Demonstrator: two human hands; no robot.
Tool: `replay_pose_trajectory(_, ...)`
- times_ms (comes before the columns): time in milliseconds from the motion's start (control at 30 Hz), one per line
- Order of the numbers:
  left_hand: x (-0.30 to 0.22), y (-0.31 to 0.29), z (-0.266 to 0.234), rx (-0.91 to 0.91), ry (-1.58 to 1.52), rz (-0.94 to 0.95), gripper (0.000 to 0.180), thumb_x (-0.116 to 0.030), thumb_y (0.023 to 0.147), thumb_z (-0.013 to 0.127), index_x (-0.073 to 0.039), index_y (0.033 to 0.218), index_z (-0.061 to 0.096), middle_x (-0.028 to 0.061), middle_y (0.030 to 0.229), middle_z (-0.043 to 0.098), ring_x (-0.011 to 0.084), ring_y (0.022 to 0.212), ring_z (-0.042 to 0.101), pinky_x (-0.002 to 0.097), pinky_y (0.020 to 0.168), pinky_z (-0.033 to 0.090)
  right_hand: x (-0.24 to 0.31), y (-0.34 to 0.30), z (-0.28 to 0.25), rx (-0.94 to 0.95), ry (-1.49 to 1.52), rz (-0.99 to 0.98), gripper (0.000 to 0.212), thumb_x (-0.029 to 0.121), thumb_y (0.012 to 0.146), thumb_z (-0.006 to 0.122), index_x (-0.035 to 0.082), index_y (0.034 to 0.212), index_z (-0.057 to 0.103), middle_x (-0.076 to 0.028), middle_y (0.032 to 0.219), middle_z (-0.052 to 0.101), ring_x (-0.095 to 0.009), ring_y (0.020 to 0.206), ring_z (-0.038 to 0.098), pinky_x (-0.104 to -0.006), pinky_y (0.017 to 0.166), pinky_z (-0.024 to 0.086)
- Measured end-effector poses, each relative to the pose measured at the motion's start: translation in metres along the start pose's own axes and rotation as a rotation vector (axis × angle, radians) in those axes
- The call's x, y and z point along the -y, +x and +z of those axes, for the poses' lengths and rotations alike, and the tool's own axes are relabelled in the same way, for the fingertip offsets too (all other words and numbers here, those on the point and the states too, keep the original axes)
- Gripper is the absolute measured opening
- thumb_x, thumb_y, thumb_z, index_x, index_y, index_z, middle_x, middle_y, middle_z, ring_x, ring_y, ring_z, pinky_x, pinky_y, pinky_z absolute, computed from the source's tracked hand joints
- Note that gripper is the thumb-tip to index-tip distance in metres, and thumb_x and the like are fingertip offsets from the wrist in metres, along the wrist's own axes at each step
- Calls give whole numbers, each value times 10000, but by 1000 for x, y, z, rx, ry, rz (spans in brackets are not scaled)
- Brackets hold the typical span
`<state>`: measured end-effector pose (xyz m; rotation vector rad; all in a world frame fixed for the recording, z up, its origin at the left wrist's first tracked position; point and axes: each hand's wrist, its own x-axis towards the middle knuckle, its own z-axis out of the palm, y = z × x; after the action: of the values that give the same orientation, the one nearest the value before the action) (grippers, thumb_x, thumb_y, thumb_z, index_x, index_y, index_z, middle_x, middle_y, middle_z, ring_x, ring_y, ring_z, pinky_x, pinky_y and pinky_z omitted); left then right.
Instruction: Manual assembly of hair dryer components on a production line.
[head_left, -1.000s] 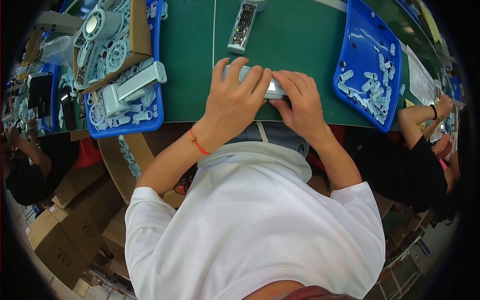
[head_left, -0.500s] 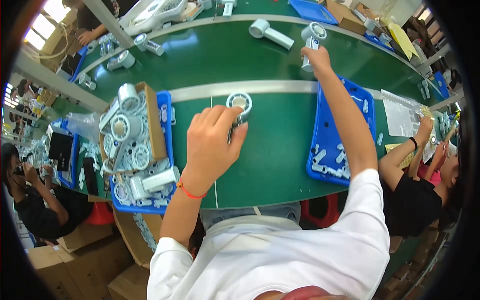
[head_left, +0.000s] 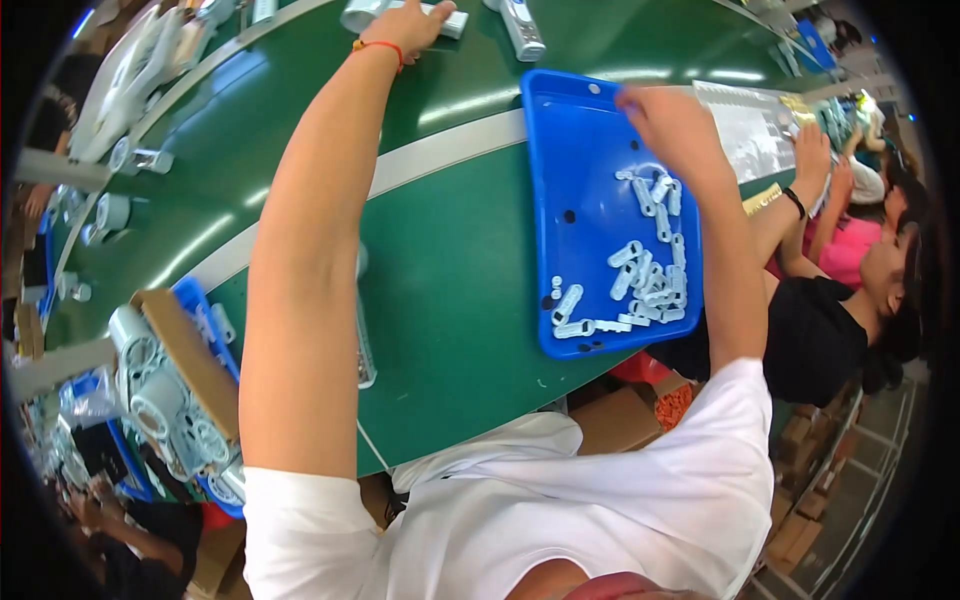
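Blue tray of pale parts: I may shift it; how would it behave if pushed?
The blue tray, with its moulded rim, is probably stiff. Its broad, flat base likely resists tipping, but the loose pale parts inside may slide.

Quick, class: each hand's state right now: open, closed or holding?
Left hand: at a handheld fan; grip cannot be told.
Right hand: curled over the blue tray; contents cannot be told.

Green bench (head_left: 450,400), pale strip (head_left: 445,155) across; blue tray (head_left: 590,150), pale-blue devices (head_left: 521,32) on it.
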<state>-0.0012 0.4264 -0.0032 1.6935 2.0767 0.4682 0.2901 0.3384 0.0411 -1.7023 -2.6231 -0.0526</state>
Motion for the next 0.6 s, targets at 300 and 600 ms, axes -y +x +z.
replay_pose_trajectory(300,-3,9,42,-47,-473,-123,411,-331,820,553,-131,1177,521,110,1012,604,214,774,629,363,598,558,-9,-100,40,152,157,135,238,37,748,603,38,978,540,-163,929,575,-359,850,573,-414,755,466)
replay_pose_trajectory(600,-21,-243,-95,-442,-1147,184,361,-142,842,531,-47,1171,417,190,856,602,328,880,595,391,786,487,120,-154,19,185,1264,-203,129,-56,751,573,19,853,594,-46,908,563,-107,790,564,-221,676,460)
